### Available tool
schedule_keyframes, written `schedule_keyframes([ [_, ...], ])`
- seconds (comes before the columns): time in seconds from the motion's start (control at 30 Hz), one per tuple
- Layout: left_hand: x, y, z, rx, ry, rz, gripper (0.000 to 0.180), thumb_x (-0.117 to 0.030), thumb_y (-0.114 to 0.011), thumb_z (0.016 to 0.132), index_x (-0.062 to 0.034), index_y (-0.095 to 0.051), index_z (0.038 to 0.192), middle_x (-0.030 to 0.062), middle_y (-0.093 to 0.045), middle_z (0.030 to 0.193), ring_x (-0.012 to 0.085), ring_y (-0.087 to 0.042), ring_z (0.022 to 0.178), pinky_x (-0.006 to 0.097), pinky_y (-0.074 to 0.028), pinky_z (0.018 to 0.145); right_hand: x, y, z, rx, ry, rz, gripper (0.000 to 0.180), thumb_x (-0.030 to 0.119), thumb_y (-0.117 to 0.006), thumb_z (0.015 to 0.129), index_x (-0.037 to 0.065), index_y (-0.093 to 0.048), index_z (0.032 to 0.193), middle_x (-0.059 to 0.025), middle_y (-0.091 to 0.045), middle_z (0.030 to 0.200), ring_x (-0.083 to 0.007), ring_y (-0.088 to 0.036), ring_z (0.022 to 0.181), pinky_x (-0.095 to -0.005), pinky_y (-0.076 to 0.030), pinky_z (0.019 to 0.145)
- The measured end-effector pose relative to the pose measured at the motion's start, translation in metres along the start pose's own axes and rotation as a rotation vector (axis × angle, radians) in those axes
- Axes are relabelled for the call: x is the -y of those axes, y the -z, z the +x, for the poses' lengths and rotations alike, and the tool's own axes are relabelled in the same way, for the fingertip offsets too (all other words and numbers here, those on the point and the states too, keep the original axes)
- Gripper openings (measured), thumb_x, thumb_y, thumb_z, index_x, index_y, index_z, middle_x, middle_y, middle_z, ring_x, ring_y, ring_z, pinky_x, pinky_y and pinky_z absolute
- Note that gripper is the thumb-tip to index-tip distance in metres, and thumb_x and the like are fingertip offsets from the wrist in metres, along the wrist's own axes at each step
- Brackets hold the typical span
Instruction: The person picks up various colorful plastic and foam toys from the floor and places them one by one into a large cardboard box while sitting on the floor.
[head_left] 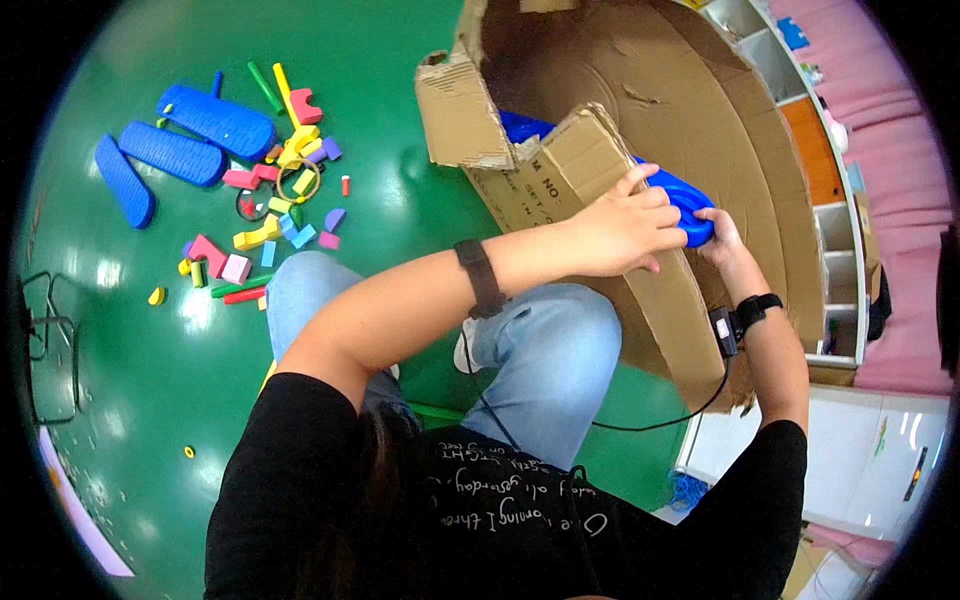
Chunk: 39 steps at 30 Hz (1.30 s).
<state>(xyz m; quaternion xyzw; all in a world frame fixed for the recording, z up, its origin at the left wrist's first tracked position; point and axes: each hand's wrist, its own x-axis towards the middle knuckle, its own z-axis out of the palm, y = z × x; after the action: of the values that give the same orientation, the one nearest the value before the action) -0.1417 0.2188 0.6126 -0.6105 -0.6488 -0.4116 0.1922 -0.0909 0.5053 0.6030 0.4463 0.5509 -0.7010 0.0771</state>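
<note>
A blue plastic piece with a rounded, ridged end (690, 205) is in my hands, over the near edge of a large open cardboard box (640, 75). My left hand (632, 224) reaches across the box's printed flap (555, 185), its fingers bent over the near side of the blue piece. My right hand (722, 238) grips the rounded end from the right, thumb on top. The rest of the piece is hidden by my left hand and the cardboard. More blue plastic (525, 127) shows in the box behind the flap.
Colourful toy blocks (262, 232) lie scattered on the green floor at left, beside several blue slabs (215, 120). A white shelf unit (835, 260) borders the box at right. A black cable (650, 427) runs from my right wrist device across my lap.
</note>
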Motion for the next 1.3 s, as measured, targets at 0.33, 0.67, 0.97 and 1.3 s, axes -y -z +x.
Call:
schedule_keyframes([
  [0.33, 0.007, -0.004, 0.0, 0.015, 0.008, 0.051, 0.039, -0.031, -0.071, 0.063, -0.0196, -0.055, 0.097, -0.0014, -0.049, 0.089, 0.0168, -0.049, 0.097, 0.051, -0.019, 0.104, 0.001, 0.056, -0.019, -0.311, -0.1, 0.191, 0.043, 0.025, -0.052, 0.085, 0.003, -0.039, 0.12, -0.0223, -0.041, 0.127, -0.0353, -0.041, 0.119, -0.057, -0.033, 0.095],
  [0.67, -0.005, -0.018, 0.005, 0.016, -0.028, 0.105, 0.041, -0.038, -0.068, 0.067, -0.0168, -0.054, 0.099, -0.0007, -0.051, 0.09, 0.0177, -0.048, 0.101, 0.053, -0.017, 0.104, 0.018, 0.028, -0.166, 0.208, 0.428, -0.463, 0.046, 0.032, -0.044, 0.092, 0.003, -0.038, 0.128, -0.0113, -0.052, 0.119, -0.0217, -0.052, 0.107, -0.0319, -0.041, 0.089],
  [0.97, 0.026, 0.002, -0.02, -0.06, -0.09, -0.065, 0.053, -0.031, -0.065, 0.075, -0.016, -0.048, 0.122, 0.0073, -0.046, 0.126, 0.0256, -0.037, 0.123, 0.052, -0.018, 0.105, -0.075, -0.023, -0.175, -0.238, 0.846, -1.35, 0.039, 0.018, -0.056, 0.087, -0.003, -0.044, 0.117, -0.0226, -0.056, 0.103, -0.0288, -0.056, 0.096, -0.0357, -0.042, 0.084],
  [1.3, 0.208, 0.184, -0.204, -0.196, 1.422, -0.239, 0.037, -0.032, -0.052, 0.085, -0.014, -0.057, 0.116, 0.0046, -0.058, 0.111, 0.0127, -0.053, 0.095, 0.027, -0.045, 0.076, -0.068, 0.048, -0.162, -0.483, 0.915, -1.224, 0.043, 0.019, -0.064, 0.083, -0.006, -0.048, 0.115, -0.017, -0.058, 0.104, -0.0227, -0.055, 0.094, -0.0319, -0.042, 0.084],
])
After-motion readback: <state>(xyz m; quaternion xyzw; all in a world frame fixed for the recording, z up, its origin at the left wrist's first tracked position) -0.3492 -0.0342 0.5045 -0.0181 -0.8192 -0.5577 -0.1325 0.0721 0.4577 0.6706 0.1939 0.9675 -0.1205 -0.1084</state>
